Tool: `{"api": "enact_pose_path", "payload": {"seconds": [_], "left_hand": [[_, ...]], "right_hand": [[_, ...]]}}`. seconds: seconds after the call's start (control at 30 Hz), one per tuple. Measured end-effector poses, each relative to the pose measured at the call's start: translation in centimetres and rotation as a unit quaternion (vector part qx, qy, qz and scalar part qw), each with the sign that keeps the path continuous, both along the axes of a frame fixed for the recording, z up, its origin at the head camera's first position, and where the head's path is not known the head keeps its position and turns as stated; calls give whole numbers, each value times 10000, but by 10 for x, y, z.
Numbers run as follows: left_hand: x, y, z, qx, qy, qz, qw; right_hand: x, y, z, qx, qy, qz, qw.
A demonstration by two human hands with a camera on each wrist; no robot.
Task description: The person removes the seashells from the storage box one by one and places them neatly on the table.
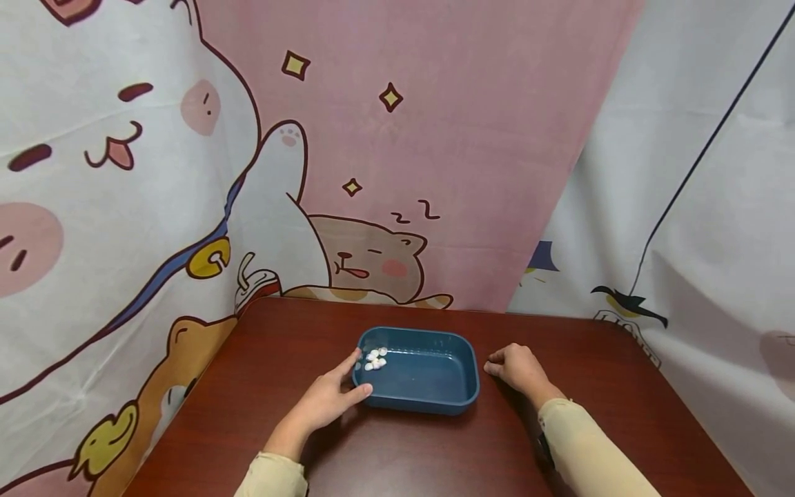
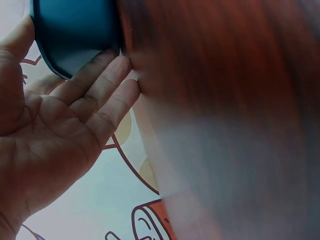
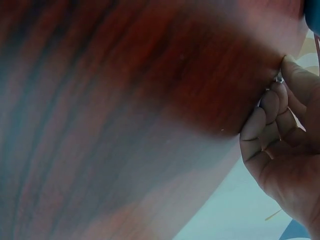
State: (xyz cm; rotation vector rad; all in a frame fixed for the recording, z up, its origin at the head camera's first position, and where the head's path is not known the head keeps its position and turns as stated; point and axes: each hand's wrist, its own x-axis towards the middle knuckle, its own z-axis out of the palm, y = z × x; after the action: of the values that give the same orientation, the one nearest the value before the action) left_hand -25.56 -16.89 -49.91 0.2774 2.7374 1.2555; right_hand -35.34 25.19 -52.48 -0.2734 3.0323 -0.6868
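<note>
A blue plastic bin (image 1: pixel 413 406) stands on the table with several small white pieces (image 1: pixel 375 359) gathered at its left end. My left hand (image 1: pixel 326 397) holds the bin's left end, the thumb at the near corner of the rim and the other fingers along the outer side. In the left wrist view those fingers reach round the bin's end wall (image 2: pixel 75 35). To the right of the bin and apart from it, my right hand (image 1: pixel 518 369) is low at the tabletop, fingers curled. Its thumb and index fingertips pinch a tiny pale piece (image 3: pixel 279 78), mostly hidden.
The dark red-brown wooden table (image 1: pixel 422 455) reaches back to a pink and white cartoon curtain (image 1: pixel 472 152). White cloth (image 1: pixel 714 262) hangs along the right side. Light glares on the table's near part.
</note>
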Motion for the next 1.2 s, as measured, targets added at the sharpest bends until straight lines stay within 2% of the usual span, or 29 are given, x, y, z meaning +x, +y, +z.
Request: {"api": "enact_pose_path", "payload": {"seconds": [0.47,0.63,0.77,0.93,1.03,1.2], "left_hand": [[3,-3,0,-24,89,-147,9998],[2,-5,0,4,153,-229,9996],[0,-7,-1,-1,165,-234,9996],[0,-6,1,-246,63,-156,9996],[0,-3,3,-367,13,-163,9992],[-2,0,5,-409,-115,-216,9989]], "right_hand": [[-3,-3,5,-82,-114,123,9998],[-5,-12,21,-535,85,-228,9983],[-4,-42,44,-1179,378,-354,9917],[3,-95,67,-1524,632,201,9861],[9,-122,68,-1481,634,570,9853],[13,-151,55,-1415,460,864,9851]]}}
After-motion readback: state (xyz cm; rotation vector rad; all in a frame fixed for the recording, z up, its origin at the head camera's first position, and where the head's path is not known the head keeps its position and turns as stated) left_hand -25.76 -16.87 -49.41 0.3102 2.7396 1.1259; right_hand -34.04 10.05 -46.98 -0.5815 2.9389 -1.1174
